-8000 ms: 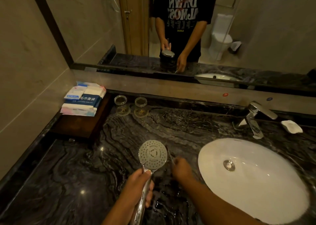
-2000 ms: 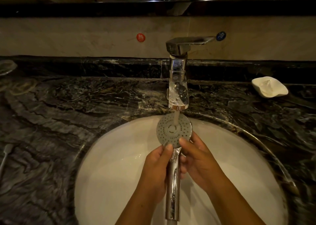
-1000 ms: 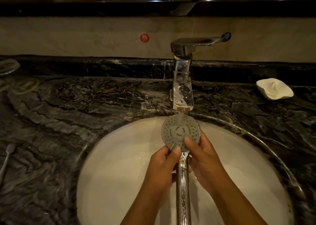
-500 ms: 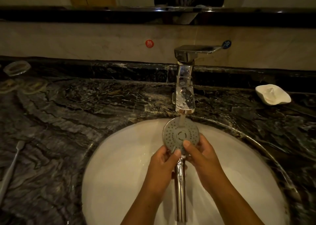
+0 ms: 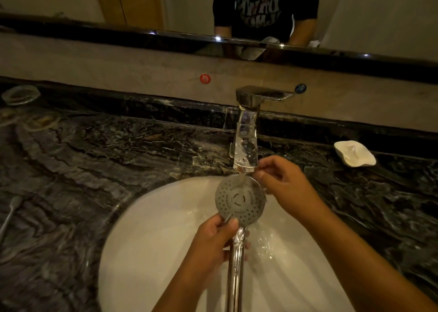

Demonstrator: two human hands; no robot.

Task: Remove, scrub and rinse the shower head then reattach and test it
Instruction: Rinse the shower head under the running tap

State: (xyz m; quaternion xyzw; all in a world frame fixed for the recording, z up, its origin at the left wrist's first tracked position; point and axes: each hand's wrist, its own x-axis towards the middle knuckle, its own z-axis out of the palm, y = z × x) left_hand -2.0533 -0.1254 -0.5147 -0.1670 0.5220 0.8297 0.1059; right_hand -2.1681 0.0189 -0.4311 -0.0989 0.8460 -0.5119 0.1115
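The chrome shower head [image 5: 239,199] is held over the white sink basin [image 5: 154,245], its round perforated face up and towards me. Water runs from the chrome tap [image 5: 245,143] onto the top of the face. My left hand [image 5: 215,238] grips the handle just below the face, thumb on the lower rim. My right hand [image 5: 286,186] is at the upper right rim, beside the spout, its curled fingertips pinching the rim. The handle runs down out of view.
Black marble counter [image 5: 106,169] surrounds the basin. A toothbrush [image 5: 10,213] lies at the left edge. A white soap dish [image 5: 354,153] sits at the right, a glass dish [image 5: 20,94] at the far left. A mirror stands behind the tap.
My right hand has moved from the lower face of the shower head up to its upper right rim near the spout. The left hand keeps its grip; water still runs.
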